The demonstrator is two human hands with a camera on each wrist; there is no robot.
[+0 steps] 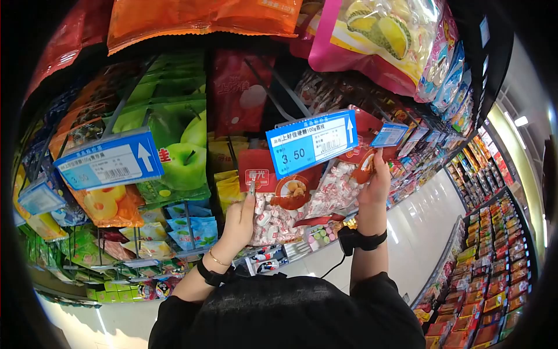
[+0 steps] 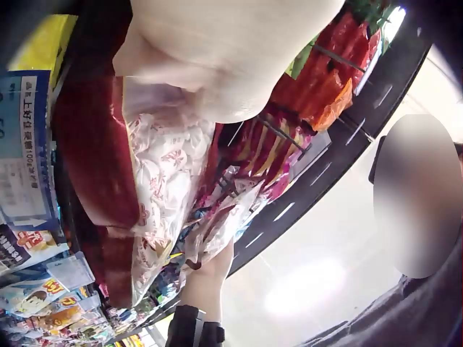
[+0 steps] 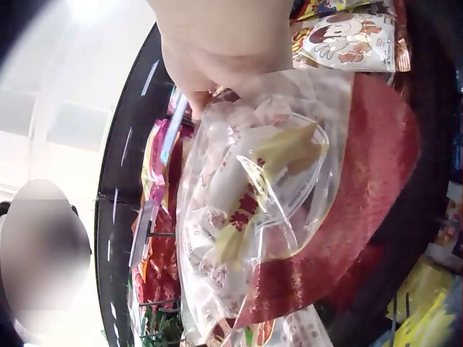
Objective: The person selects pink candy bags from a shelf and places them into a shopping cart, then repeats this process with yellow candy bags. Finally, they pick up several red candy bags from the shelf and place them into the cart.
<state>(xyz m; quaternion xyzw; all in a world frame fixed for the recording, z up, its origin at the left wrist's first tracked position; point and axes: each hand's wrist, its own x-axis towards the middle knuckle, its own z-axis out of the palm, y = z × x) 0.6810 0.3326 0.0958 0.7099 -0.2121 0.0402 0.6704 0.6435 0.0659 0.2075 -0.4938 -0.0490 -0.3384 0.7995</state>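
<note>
My left hand (image 1: 237,224) grips the left edge of a red-topped clear bag of white wrapped candies (image 1: 273,224), thumb on its front. A similar candy bag (image 1: 334,189) is in my right hand (image 1: 376,183), tilted and overlapping the first one. Its printed oval shows a brown picture. A blue-and-white price tag (image 1: 314,145) hides the upper part of both bags. The left wrist view shows the first bag's red panel (image 2: 98,159) and candies below the left hand. In the right wrist view, fingers hold the second bag's clear side (image 3: 253,166) at the edge.
Hanging racks surround the bags, with green apple packs (image 1: 180,151) and an orange peach pack (image 1: 110,203) at the left. Larger durian bags (image 1: 378,41) hang overhead. Another price tag (image 1: 107,163) juts out. Lower right stands a second shelf (image 1: 482,273) across the aisle floor (image 1: 427,215).
</note>
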